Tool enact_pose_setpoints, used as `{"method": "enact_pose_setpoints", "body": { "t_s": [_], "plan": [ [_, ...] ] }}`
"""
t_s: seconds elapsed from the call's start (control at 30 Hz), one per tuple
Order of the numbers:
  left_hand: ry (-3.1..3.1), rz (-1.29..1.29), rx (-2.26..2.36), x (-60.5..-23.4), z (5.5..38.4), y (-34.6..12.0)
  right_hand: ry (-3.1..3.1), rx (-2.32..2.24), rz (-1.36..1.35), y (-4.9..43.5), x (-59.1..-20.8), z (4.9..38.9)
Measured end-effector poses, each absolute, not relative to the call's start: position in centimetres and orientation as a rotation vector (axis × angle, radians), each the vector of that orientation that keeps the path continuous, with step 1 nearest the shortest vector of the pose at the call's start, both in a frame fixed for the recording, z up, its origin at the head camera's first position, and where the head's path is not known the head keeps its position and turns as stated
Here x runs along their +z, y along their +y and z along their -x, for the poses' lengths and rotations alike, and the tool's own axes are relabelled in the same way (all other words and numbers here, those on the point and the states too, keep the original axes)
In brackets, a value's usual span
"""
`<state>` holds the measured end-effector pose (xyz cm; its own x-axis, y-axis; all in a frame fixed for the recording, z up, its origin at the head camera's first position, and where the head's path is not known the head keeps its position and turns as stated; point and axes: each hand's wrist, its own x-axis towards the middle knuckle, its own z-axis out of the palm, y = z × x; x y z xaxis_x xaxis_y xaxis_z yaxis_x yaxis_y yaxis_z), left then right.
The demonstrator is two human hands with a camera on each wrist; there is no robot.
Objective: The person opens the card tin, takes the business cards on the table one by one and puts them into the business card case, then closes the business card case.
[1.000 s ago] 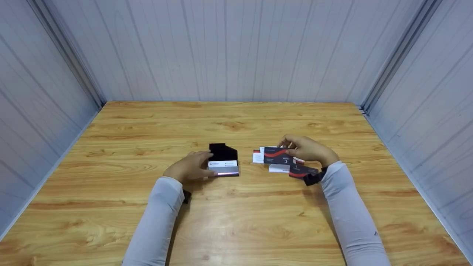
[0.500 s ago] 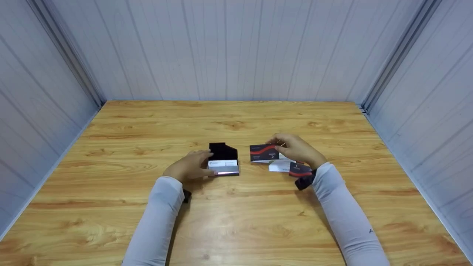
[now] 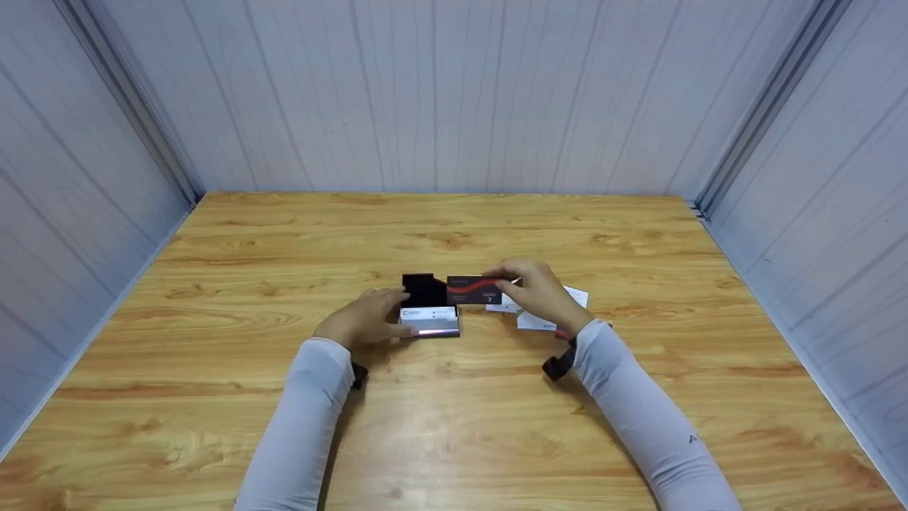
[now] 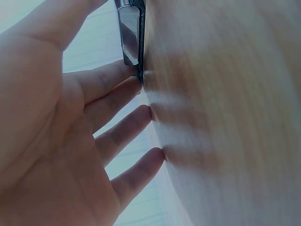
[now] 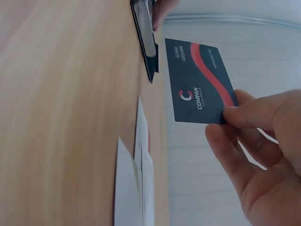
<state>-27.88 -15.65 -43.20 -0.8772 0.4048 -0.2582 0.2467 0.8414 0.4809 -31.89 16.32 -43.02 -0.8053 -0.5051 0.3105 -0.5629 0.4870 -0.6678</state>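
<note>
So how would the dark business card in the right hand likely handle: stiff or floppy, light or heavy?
The dark business card is probably fairly stiff: the right hand pinches it near one corner, yet it juts out without visible drooping. It's likely very light, judging by its small size beside the hand.

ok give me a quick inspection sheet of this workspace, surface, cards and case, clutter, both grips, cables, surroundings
Surface: wood-grain table.
Card case: lying open on the table, lid raised, a white card showing inside.
Black card: red wave across it, held off the table.
Loose cards: overlapping on the table to the right of the case, partly hidden; count unclear.
Clutter: nothing seen.
Left grip: touches the left side of the case, fingers spread.
Right grip: pinches the black card at one end.
Cables: nothing seen.
Surroundings: pale panelled walls behind and on both sides.
</note>
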Motion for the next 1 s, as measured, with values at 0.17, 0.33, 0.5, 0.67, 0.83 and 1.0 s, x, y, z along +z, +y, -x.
{"method": "enact_pose_setpoints", "body": {
  "t_s": [0.17, 0.33, 0.5, 0.67, 0.83, 1.0],
  "plan": [
    [2.659, -0.487, 0.636, -43.2, 27.9, -15.8, -2.619, 1.224, -0.970, 14.8, -43.2, 31.6],
    [2.660, -0.472, 0.632, -43.3, 27.9, -15.8, -2.596, 1.242, -0.999, 13.2, -43.3, 31.4],
    [2.663, -0.449, 0.651, -43.2, 27.9, -15.7, -2.568, 1.268, -1.026, 11.6, -43.6, 31.5],
    [2.675, -0.474, 0.671, -43.1, 28.0, -15.6, -2.566, 1.289, -1.024, 10.5, -43.8, 31.5],
    [2.681, -0.481, 0.645, -43.2, 28.1, -15.6, -2.597, 1.294, -1.009, 9.9, -44.1, 31.5],
    [2.680, -0.473, 0.667, -43.3, 28.2, -15.5, -2.598, 1.272, -1.011, 9.6, -44.4, 31.5]
  ]
}}
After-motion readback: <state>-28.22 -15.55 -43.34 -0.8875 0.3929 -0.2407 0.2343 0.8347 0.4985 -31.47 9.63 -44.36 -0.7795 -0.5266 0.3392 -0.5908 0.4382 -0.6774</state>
